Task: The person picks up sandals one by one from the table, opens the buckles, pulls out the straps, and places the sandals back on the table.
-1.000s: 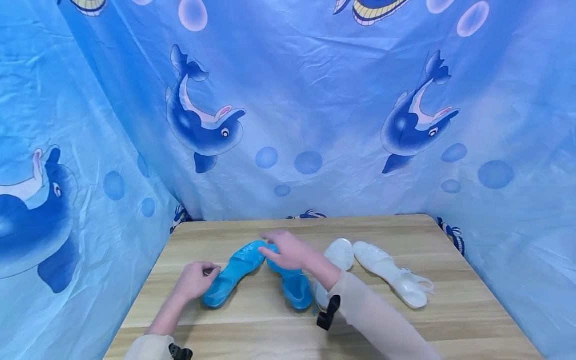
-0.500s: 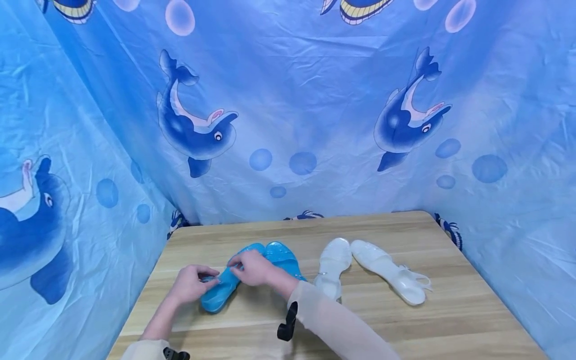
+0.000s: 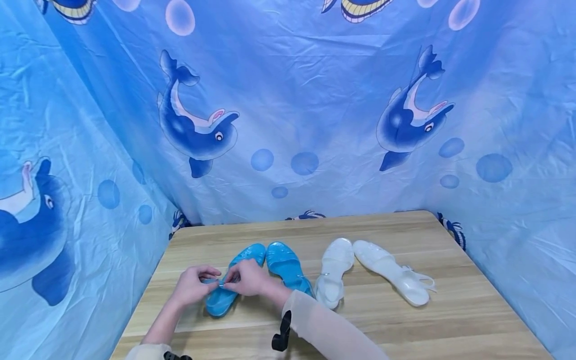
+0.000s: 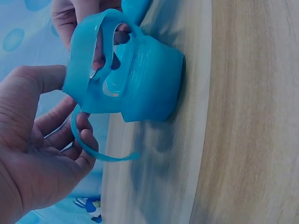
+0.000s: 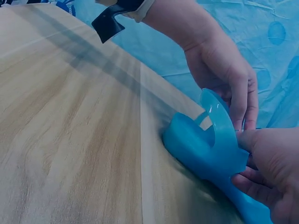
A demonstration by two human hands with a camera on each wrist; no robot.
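Observation:
At the left of the table in the head view, a blue jelly sandal lies with its heel toward the person. My left hand pinches its ankle strap on the outer side; the strap's loose tail hangs against the curled fingers. On the inner side, my right hand pinches the strap close to the left fingertips. In the right wrist view, the strap arches above the heel. Fingers partly hide the fastening point. A second blue sandal stands to the right, its heel partly behind the right forearm.
Two white sandals, one upright and one slanting with its strap loose, lie right of the blue pair. The wooden table meets a blue dolphin-print cloth at its back and sides.
My right hand has moved left from over the second blue sandal to the left one and now pinches its strap. The left hand stays by the left sandal, now pinching the strap.

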